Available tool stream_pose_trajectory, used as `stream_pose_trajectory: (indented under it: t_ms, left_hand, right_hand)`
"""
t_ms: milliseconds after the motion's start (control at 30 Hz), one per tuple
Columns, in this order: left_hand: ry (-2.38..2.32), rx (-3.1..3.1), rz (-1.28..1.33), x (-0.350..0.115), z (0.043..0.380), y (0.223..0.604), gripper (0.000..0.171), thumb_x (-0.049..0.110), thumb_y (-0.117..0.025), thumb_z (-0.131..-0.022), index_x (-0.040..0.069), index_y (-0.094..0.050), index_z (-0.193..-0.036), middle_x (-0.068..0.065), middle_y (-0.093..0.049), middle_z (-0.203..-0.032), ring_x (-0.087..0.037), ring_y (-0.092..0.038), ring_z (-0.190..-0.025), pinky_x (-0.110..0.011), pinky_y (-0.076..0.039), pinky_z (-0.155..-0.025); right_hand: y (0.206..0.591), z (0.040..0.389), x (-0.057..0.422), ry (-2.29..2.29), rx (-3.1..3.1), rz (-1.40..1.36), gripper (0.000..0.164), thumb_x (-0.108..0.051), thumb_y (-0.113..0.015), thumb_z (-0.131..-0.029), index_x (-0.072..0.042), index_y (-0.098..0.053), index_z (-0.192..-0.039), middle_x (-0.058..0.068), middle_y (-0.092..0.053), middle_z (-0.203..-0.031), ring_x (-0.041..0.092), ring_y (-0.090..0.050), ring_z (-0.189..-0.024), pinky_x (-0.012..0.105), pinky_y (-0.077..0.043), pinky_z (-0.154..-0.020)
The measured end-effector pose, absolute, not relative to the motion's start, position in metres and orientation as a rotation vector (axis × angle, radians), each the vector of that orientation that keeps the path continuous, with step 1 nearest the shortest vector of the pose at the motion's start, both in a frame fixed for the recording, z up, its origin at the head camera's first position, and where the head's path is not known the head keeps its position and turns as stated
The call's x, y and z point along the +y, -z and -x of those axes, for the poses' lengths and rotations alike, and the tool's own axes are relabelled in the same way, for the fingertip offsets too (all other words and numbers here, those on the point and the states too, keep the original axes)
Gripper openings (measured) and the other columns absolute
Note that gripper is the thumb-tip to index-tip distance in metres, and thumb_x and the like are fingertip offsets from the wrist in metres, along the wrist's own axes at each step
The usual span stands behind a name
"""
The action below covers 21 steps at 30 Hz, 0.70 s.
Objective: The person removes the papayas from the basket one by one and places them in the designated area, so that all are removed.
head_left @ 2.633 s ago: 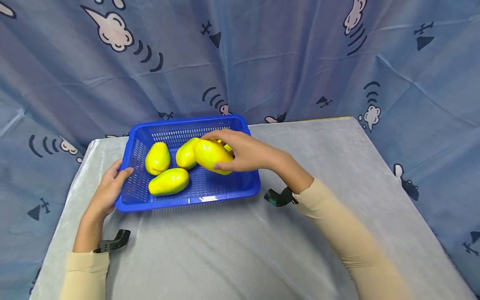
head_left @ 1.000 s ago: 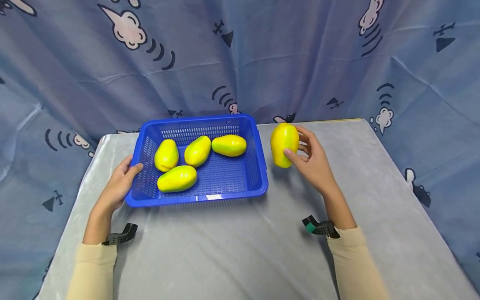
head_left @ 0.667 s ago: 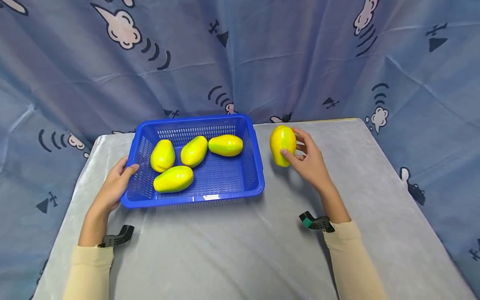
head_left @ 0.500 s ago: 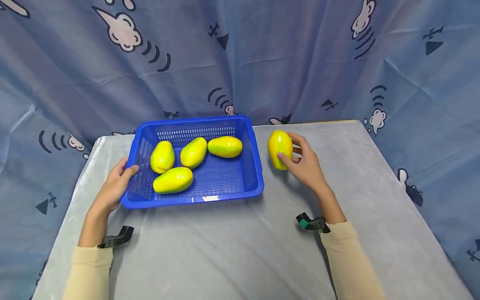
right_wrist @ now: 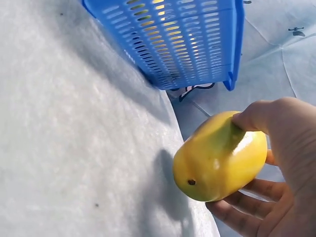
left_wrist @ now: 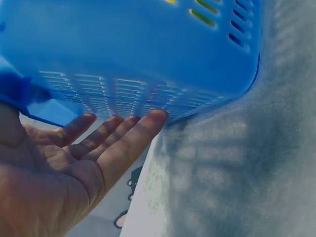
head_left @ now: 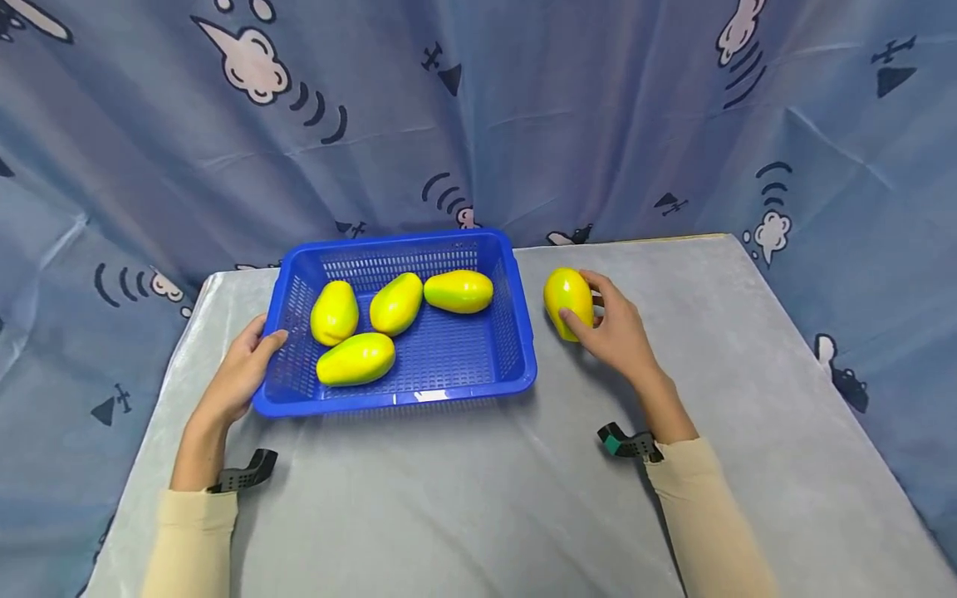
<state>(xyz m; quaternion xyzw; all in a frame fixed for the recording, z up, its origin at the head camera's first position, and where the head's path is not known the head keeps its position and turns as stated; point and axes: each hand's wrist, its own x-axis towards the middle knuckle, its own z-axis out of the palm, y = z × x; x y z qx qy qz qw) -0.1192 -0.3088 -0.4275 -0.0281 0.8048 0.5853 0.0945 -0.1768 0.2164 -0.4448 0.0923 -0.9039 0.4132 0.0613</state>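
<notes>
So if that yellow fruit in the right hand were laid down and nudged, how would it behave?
The yellow fruit would probably roll, perhaps wobbling or curving, since it is rounded but longer than wide. Its glossy surface may be a bit slippery. It seems fairly stiff: the right hand grips it with no visible dent.

The fruit (head_left: 356, 360) look smooth and glossy, the basket (head_left: 336, 405) shiny, smooth plastic; the worktop (head_left: 449, 490) wears a softly napped cloth with a faint sheen, the curtain (head_left: 538, 124) is creased, smooth cloth, the sleeves (head_left: 710, 515) matt fabric
</notes>
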Motion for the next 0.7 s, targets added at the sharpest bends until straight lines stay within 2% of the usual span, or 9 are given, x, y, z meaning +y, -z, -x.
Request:
stream_pose_trajectory:
  t_ms: [167,367,600,700]
  left_hand:
    - [-1.764,2.399,0.075,-0.310,0.118,0.428,0.061,0.030,-0.039,-0.115,-0.001,-0.023,-0.165,0.004,-0.059,-0.122,-0.002,-0.069,-0.098,-0.024,-0.064,-0.079]
    - [-1.798,2.359,0.088,-0.315,0.120,0.426,0.059,0.029,-0.040,-0.115,-0.001,-0.024,-0.163,0.010,-0.064,-0.116,-0.004,-0.071,-0.095,-0.026,-0.065,-0.076]
    - [-1.858,2.317,0.073,-0.314,0.122,0.428,0.057,0.029,-0.043,-0.114,0.000,-0.026,-0.161,0.010,-0.065,-0.114,-0.004,-0.072,-0.094,-0.026,-0.065,-0.076]
    - [-1.866,2.311,0.072,-0.310,0.121,0.428,0.056,0.027,-0.043,-0.114,-0.001,-0.027,-0.160,0.009,-0.066,-0.113,-0.005,-0.073,-0.094,-0.026,-0.065,-0.075]
  right_hand:
    - [0.448,0.182,0.213,-1.186,-2.745,-0.277,0.067,-0.024,-0.074,-0.098,-0.002,-0.046,-0.155,0.026,-0.057,-0.151,0.047,-0.063,-0.128,0.063,-0.057,-0.102]
    - [0.453,0.182,0.209,-1.091,-2.811,-0.204,0.068,-0.029,-0.073,-0.099,-0.002,-0.046,-0.156,0.030,-0.059,-0.146,0.048,-0.066,-0.118,0.062,-0.055,-0.101]
    - [0.454,0.183,0.204,-1.038,-2.856,-0.179,0.076,-0.033,-0.072,-0.099,-0.002,-0.040,-0.161,0.034,-0.051,-0.148,0.050,-0.056,-0.127,0.068,-0.047,-0.105]
    - [0.455,0.181,0.205,-1.020,-2.870,-0.137,0.078,-0.036,-0.071,-0.099,-0.003,-0.037,-0.163,0.033,-0.051,-0.150,0.050,-0.056,-0.127,0.069,-0.048,-0.102]
